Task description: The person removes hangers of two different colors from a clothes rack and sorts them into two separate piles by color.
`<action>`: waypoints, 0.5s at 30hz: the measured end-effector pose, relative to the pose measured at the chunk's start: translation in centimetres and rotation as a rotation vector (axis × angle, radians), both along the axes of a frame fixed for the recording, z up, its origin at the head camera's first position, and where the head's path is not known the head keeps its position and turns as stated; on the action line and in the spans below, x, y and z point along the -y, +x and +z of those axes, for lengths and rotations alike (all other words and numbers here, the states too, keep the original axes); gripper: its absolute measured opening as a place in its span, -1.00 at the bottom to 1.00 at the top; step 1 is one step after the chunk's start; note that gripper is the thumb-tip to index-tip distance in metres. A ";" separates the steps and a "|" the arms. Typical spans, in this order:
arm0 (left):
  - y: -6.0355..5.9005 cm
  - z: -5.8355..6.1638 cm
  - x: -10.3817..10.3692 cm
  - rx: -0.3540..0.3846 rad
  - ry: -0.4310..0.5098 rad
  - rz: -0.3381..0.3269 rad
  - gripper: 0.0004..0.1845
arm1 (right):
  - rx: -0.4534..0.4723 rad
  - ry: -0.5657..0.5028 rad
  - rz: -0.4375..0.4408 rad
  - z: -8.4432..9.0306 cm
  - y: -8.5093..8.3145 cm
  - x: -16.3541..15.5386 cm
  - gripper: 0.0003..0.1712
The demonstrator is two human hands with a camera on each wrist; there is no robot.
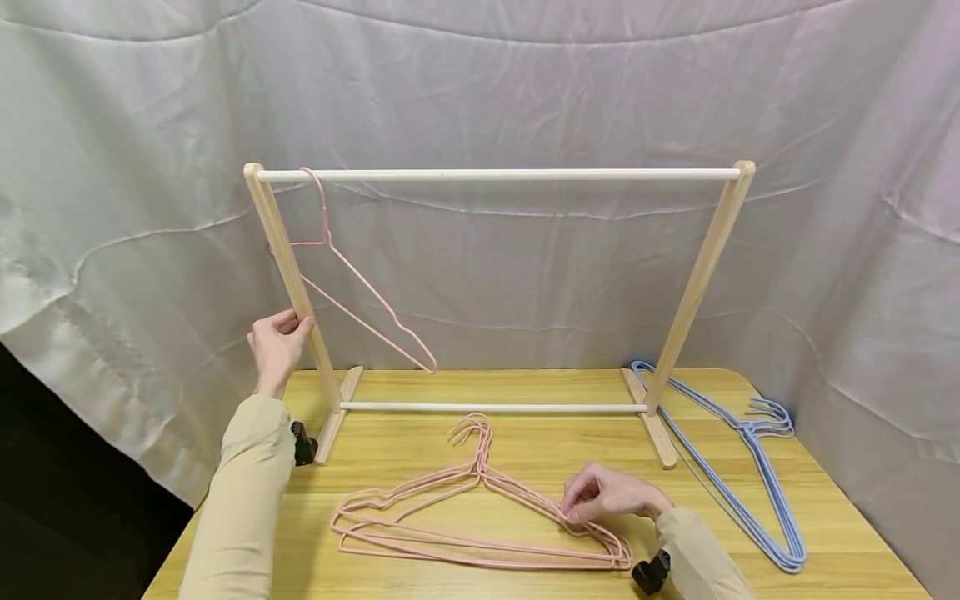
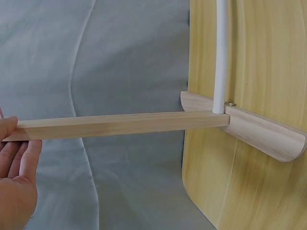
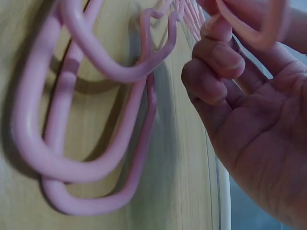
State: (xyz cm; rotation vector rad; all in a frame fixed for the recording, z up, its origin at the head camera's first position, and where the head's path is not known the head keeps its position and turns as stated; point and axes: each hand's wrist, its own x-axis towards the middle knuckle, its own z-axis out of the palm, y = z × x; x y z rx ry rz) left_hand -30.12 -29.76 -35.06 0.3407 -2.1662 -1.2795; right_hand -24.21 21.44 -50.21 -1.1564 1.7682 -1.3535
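Meanwhile left hand (image 1: 276,343) grips the smooth wooden rack post (image 1: 288,267); right hand (image 1: 603,493) pinches thin pink wire hangers (image 1: 450,517).

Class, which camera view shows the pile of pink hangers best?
The head view: the pink hangers lie whole on the table, the right hand pinching one. The right wrist shows only blurred loops; the left wrist shows none.

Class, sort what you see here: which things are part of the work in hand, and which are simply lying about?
In the work:
left hand holding the wooden rack
right hand pinching the pink hanger stack
hung pink hanger on the top rail

Lying about:
blue hangers
table
grey backdrop cloth
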 end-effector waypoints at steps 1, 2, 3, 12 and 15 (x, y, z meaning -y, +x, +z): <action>0.0 0.0 0.0 0.002 0.000 0.000 -0.65 | 0.003 0.003 -0.017 0.0 0.0 0.0 -0.79; 0.0 0.0 -0.1 0.003 0.000 -0.002 -0.65 | 0.002 0.007 -0.039 0.1 0.1 0.0 -0.79; 0.0 0.0 -0.1 0.003 0.002 -0.004 -0.65 | -0.008 0.010 -0.066 0.3 0.1 0.0 -0.79; 0.1 0.1 -0.1 -0.016 0.019 -0.013 -0.65 | -0.273 0.071 -0.344 6.2 -1.8 4.2 -0.76; 0.2 0.1 0.0 -0.020 0.023 -0.021 -0.65 | -0.367 0.043 -0.415 9.9 -3.1 7.4 -0.77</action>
